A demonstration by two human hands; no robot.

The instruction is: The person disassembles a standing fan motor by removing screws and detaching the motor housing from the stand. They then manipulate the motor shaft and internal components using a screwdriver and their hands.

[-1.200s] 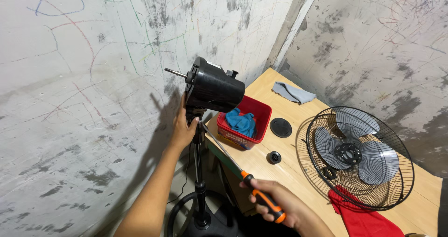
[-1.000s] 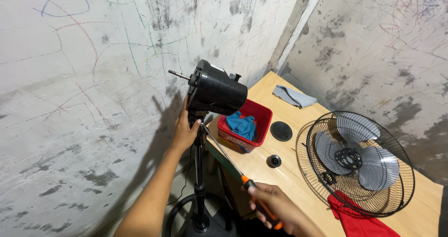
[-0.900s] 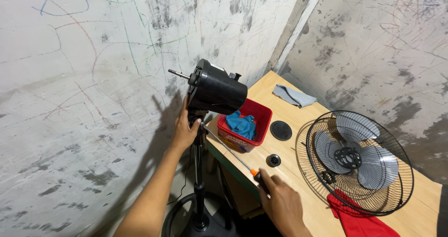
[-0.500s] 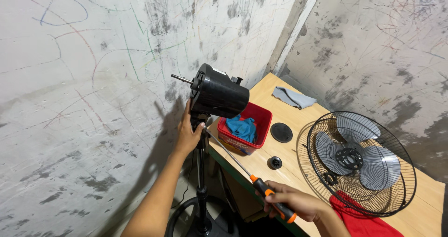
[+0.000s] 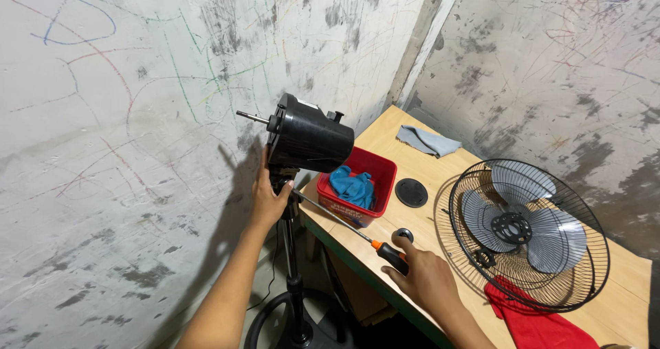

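The left hand (image 5: 267,199) grips the neck under the fan motor (image 5: 311,135); the right hand (image 5: 425,275) holds a screwdriver (image 5: 344,226) (tip at that neck), so a screw there is being worked and the tip must stay seated.

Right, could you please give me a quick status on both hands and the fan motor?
Left hand grips the neck under the black fan motor. Right hand holds a screwdriver, tip at the neck joint. Red tub sits close beside the shaft.

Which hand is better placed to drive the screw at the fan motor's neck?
Probably the right hand: it grips the screwdriver, tip at the neck, while the left hand steadies the fan motor.
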